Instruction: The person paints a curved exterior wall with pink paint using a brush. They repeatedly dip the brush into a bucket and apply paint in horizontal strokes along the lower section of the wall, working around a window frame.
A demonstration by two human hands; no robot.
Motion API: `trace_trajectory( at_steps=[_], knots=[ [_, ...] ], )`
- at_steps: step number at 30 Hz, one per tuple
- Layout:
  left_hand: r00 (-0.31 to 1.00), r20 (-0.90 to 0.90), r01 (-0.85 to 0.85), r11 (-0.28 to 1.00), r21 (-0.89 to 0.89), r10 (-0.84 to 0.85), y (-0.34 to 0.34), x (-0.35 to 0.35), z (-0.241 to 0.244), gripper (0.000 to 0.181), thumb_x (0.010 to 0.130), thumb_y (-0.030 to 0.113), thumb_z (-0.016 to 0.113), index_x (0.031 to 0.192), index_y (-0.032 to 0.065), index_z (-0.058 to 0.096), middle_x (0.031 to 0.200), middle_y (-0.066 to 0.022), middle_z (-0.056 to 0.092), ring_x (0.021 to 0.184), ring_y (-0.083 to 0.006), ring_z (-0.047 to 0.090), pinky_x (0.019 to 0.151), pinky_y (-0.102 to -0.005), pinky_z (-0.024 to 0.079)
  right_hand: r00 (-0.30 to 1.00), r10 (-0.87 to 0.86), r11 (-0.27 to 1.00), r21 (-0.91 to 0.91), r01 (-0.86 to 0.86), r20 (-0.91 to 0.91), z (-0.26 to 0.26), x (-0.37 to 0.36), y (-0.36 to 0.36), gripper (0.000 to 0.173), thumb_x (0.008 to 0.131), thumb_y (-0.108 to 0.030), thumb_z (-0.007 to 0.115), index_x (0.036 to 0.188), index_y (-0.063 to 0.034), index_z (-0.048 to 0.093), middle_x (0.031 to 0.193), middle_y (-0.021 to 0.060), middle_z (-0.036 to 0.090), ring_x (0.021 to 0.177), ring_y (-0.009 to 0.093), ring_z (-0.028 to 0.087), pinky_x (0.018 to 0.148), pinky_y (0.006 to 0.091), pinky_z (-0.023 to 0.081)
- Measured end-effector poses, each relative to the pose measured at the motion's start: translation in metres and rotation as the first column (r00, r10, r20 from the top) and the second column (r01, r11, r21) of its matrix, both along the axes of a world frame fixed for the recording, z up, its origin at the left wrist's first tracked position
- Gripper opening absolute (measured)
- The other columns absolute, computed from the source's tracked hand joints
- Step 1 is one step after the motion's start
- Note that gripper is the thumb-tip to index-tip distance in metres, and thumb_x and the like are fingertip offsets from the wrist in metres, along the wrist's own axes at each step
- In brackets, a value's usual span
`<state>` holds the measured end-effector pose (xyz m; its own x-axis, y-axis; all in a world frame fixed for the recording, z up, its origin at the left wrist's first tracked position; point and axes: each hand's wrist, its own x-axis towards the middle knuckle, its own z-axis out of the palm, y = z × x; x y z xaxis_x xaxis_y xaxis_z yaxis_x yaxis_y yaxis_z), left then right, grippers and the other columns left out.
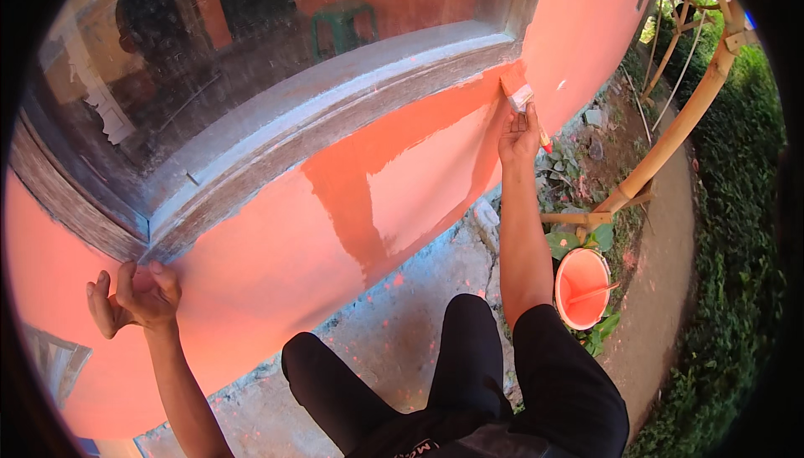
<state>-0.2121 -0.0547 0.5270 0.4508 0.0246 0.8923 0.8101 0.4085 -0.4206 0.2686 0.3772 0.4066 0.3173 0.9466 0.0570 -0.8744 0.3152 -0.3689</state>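
Observation:
My right hand (520, 136) grips a flat paintbrush (520, 95) with a red-tipped handle. Its orange-coated bristles meet the wall just under the right corner of a weathered wooden window frame (352, 112). Darker orange paint (344, 197) runs along below the frame and drops in a broad vertical band. Lighter salmon-coloured wall (264, 257) surrounds that darker paint. Near the lower left corner of the frame, my left hand (139, 298) is raised with curled, spread fingers and nothing in it; whether it touches the wall I cannot tell.
A paint bucket (583, 288) with a stick inside stands right of my right arm. Beside it rises a bamboo structure (672, 138). Paint-spotted concrete (383, 357) lies underfoot. Beyond a dirt path (666, 257) grow dense green plants (735, 238). Glass (251, 31) fills the window.

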Motion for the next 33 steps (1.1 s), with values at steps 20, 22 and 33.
trace_trajectory(
  at_steps=[20, 22, 33],
  knots=[
    [1.0, 0.001, 0.001, 1.0, -0.005, -0.001, -0.001, 0.002, 0.002, 0.03, 0.089, 0.029, 0.071, 0.099, 0.0023, 0.061, 0.126, -0.0164, 0.036, 0.123, -0.029, 0.038, 0.099, -0.0443, 0.043, 0.995, 0.063, 0.995, 0.082, -0.057, -0.077, 0.018, -0.031, -0.046, 0.02, 0.096, -0.019, 0.071, 0.112, -0.0064, 0.067, 0.101, 0.0024, 0.07, 0.088, 0.011, 0.067, 0.069, 0.0219, 0.057],
    [1.0, 0.002, 0.004, 1.0, -0.004, -0.004, 0.0, 0.003, 0.001, 0.03, 0.089, 0.029, 0.07, 0.097, 0.0025, 0.06, 0.125, -0.0162, 0.037, 0.123, -0.0289, 0.037, 0.101, -0.0441, 0.042, 0.998, 0.049, 0.997, 0.068, -0.047, -0.036, 0.02, -0.042, -0.057, 0.022, 0.096, -0.021, 0.071, 0.113, -0.0072, 0.067, 0.102, 0.0015, 0.069, 0.088, 0.01, 0.066, 0.069, 0.0214, 0.056],
    [1.0, 0.001, -0.023, 0.999, 0.027, 0.023, 0.002, 0.001, 0.002, 0.03, 0.089, 0.031, 0.068, 0.094, 0.0032, 0.059, 0.123, -0.0152, 0.039, 0.122, -0.0287, 0.035, 0.105, -0.0429, 0.042, 0.998, 0.035, 0.999, 0.037, -0.033, -0.056, 0.017, -0.06, -0.066, 0.025, 0.096, -0.022, 0.071, 0.116, -0.0067, 0.067, 0.104, 0.0012, 0.067, 0.087, 0.01, 0.064, 0.07, 0.0211, 0.055]
  ],
)
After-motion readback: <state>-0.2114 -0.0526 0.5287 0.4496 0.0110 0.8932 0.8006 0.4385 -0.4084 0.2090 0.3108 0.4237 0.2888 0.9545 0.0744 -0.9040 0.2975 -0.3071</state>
